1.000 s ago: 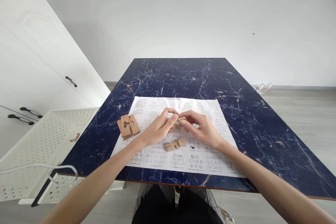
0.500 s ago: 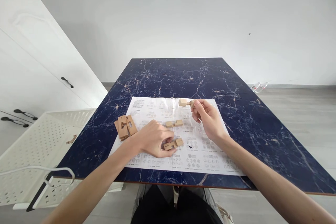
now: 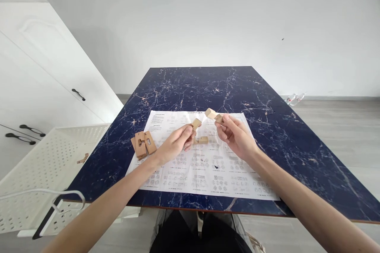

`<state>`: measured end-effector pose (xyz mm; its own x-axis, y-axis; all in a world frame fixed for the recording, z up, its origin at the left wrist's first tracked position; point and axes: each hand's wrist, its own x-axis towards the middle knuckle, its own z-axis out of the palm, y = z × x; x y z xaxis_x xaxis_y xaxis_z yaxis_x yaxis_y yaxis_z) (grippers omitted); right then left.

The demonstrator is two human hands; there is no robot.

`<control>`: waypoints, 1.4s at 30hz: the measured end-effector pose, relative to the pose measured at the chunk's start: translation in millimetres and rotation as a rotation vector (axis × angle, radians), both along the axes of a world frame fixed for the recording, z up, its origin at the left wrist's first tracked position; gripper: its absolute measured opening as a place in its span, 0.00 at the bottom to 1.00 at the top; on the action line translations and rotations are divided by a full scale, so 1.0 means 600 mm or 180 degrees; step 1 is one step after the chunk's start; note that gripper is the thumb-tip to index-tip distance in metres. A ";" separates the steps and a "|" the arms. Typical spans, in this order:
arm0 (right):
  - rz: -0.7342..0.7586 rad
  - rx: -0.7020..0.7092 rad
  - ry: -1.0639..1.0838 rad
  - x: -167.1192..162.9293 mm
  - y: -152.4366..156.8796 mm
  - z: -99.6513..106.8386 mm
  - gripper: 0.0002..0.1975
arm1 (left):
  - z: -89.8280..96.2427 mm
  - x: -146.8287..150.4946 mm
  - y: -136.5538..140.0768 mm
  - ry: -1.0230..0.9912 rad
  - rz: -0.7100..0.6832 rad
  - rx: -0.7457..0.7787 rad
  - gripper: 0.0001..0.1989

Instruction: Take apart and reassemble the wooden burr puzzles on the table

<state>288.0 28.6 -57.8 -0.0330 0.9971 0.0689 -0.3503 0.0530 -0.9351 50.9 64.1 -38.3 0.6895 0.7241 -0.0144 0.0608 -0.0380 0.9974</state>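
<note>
My left hand [image 3: 178, 141] is closed on a notched wooden puzzle piece [image 3: 196, 123], raised above the sheet with its block end sticking out past the fingertips. Between thumb and fingers, my right hand [image 3: 236, 132] pinches a second notched puzzle piece [image 3: 210, 113], pointing up and left. The two held pieces are close together but apart. A third notched piece [image 3: 203, 140] lies on the printed instruction sheet [image 3: 184, 184], its left part hidden behind my left fingers. Left of my left hand, flat slotted wooden plates [image 3: 140, 146] lie stacked; the top ones are marked 1 and 2.
A blue marbled table [image 3: 202, 87] carries everything. To its left stand a white perforated basket [image 3: 56, 146] with a small wooden piece [image 3: 83, 158] in it, a white cable [image 3: 44, 191] and a white cabinet [image 3: 59, 71]. Clear bottles [image 3: 295, 99] are on the floor at right.
My left hand has lifted its notched piece off the sheet and moved up and away from me. My right hand has tilted its piece and shifted slightly right.
</note>
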 end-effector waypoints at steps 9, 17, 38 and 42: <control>0.0669 0.0280 -0.0403 -0.019 -0.014 -0.005 0.15 | 0.002 -0.003 0.003 -0.0442 -0.0104 -0.0379 0.13; 0.0218 0.0533 -0.1117 -0.031 -0.024 0.002 0.17 | -0.009 -0.004 0.008 -0.0373 0.0091 -0.0381 0.20; -0.0045 0.0291 -0.1704 -0.041 -0.028 0.008 0.28 | -0.004 0.009 -0.020 -0.0040 0.0291 0.0744 0.34; 0.0188 0.0021 -0.1469 -0.037 -0.024 0.008 0.29 | -0.004 0.012 -0.022 -0.0017 0.0306 0.0875 0.34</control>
<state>265.9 14.3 -53.0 -0.1183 0.9922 0.0399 0.0997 0.0519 -0.9937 57.9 50.6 -40.6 0.6172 0.7623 0.1949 0.0720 -0.3013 0.9508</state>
